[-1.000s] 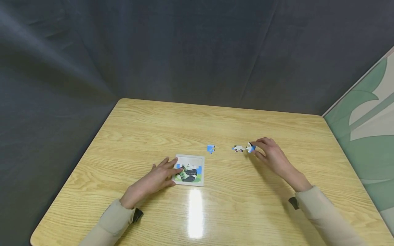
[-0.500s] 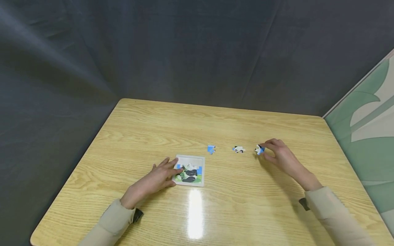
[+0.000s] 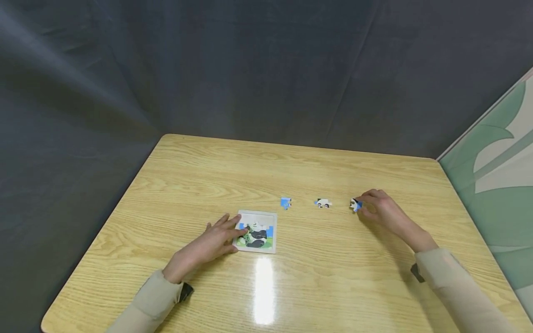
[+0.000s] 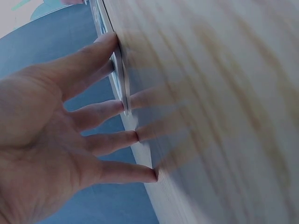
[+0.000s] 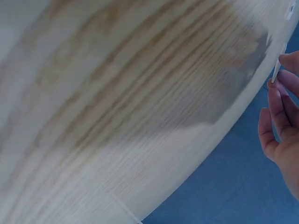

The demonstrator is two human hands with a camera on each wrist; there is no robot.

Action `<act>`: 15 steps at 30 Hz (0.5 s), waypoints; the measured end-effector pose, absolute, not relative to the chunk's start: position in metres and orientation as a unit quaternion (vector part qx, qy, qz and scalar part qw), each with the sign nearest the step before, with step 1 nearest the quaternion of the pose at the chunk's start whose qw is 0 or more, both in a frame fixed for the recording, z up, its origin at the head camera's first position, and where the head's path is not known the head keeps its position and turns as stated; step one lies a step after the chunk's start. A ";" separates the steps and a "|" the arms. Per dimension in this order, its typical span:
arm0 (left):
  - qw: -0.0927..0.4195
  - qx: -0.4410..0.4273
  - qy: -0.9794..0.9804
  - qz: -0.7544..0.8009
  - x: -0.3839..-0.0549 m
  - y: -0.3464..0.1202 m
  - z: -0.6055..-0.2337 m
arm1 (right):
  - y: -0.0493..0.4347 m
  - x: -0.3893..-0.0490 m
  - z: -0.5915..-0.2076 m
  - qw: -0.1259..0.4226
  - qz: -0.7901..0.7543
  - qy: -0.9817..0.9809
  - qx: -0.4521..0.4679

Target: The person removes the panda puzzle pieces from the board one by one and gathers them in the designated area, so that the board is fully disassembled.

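Note:
My left hand (image 3: 206, 247) lies with spread, straight fingers on the left side of a white-framed puzzle tray (image 3: 275, 233), holding several joined pieces of a panda picture. In the left wrist view, the fingertips of the left hand (image 4: 65, 116) touch the tray's edge (image 4: 120, 77) and the wood beside it. Over to the right, my right hand (image 3: 387, 215) pinches a white, black and blue puzzle piece (image 3: 356, 205) between thumb and fingers. The right wrist view shows this piece (image 5: 276, 71) edge-on, tilted, in the fingers of the right hand (image 5: 286, 116).
Between the tray and the right hand, a blue puzzle piece (image 3: 285, 202) and a panda-face puzzle piece (image 3: 323, 203) lie apart on the wooden table (image 3: 208, 171). A dark curtain (image 3: 266, 69) hangs behind the table. A green-and-white patterned panel (image 3: 495, 185) borders the right side.
My right hand has moved right, carrying the pinched puzzle piece away from the panda-face piece; that piece has turned in the fingers. The left hand and the tray stay put.

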State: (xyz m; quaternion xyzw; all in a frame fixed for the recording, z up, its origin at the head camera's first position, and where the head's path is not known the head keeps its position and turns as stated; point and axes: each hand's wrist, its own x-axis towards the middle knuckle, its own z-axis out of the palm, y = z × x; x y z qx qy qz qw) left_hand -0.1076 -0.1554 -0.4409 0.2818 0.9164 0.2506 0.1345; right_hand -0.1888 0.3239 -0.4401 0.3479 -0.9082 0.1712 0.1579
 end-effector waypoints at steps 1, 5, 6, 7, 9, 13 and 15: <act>0.135 0.282 0.916 0.251 -0.108 -0.155 -0.441 | 0.324 -0.190 -0.441 0.156 0.171 -0.908 0.350; 0.136 0.283 0.915 0.252 -0.108 -0.155 -0.440 | 0.324 -0.194 -0.444 0.147 0.174 -0.906 0.357; 0.135 0.283 0.915 0.252 -0.108 -0.155 -0.440 | 0.324 -0.195 -0.444 0.145 0.174 -0.905 0.359; 0.135 0.284 0.915 0.252 -0.108 -0.155 -0.439 | 0.323 -0.196 -0.445 0.144 0.174 -0.904 0.362; 0.133 0.285 0.916 0.250 -0.108 -0.155 -0.440 | 0.322 -0.197 -0.447 0.147 0.170 -0.902 0.369; 0.131 0.284 0.916 0.251 -0.107 -0.155 -0.440 | 0.321 -0.199 -0.449 0.161 0.161 -0.893 0.387; 0.130 0.284 0.916 0.251 -0.107 -0.156 -0.441 | 0.320 -0.199 -0.450 0.165 0.161 -0.890 0.393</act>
